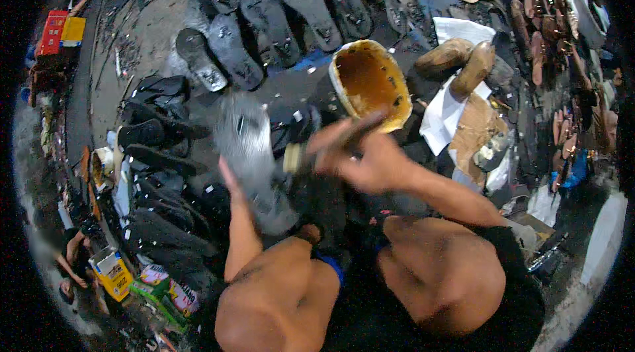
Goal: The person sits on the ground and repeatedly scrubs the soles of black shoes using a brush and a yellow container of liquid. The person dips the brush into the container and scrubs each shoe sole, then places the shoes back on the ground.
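A dark shoe sole (254, 147), shiny and wet-looking on its upper part, is held tilted in my left hand (231, 180). Most of that hand's fingers are hidden behind the sole, and the sole is blurred by motion. My right hand (364, 160) grips a brush (294, 157) with a pale, yellowish end pointing toward the sole. A small gap shows between brush and sole. Just beyond the right hand stands a tub (338, 81) with a crusted, pale rim and amber, glue-like stuff inside.
Several dark soles (268, 24) lie in rows ahead. Black shoe uppers (159, 133) are piled at left. Two wooden shoe lasts (473, 71) rest by white paper (442, 114) at right, with brown sandals (539, 28) farther off. A yellow can (112, 276) stands lower left.
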### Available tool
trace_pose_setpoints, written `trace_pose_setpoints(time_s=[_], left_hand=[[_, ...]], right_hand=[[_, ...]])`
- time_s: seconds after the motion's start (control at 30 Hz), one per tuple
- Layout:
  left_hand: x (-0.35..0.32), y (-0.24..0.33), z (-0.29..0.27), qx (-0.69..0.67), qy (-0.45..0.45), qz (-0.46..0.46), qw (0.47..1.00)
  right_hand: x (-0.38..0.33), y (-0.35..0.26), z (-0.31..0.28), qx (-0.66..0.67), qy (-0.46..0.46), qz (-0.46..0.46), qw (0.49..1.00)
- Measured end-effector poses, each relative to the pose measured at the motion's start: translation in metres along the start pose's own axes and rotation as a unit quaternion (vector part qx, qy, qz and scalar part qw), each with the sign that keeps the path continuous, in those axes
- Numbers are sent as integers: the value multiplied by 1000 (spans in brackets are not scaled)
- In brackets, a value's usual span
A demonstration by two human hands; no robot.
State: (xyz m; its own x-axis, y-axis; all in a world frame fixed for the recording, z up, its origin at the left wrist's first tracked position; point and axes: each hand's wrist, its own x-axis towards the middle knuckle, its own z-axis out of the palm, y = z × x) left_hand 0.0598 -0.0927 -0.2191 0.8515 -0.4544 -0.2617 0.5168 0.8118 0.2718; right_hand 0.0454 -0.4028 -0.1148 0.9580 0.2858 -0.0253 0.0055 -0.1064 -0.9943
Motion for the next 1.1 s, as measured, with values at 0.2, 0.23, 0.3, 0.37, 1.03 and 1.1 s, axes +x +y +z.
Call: trace_pose_setpoints(time_s=[0.2,0.23,0.3,0.37,1.03,1.1], left_hand=[[-64,-24,10,253,165,-158,940],[-64,-29,23,195,171,-144,955],[-58,-32,59,86,180,-124,972],[-63,-23,58,110,203,-103,967],[52,-5,99,-16,-3,-29,999],[73,0,77,-416,-103,-162,889]], right_hand=[[16,94,-78,-378,261,34,887],[19,63,-79,-344,296,-6,891],[-5,42,-80,-355,299,-10,886],[-46,38,-86,-472,162,140,855],[42,-35,10,-160,-14,-287,944],[30,-38,9,-150,-43,-349,924]])
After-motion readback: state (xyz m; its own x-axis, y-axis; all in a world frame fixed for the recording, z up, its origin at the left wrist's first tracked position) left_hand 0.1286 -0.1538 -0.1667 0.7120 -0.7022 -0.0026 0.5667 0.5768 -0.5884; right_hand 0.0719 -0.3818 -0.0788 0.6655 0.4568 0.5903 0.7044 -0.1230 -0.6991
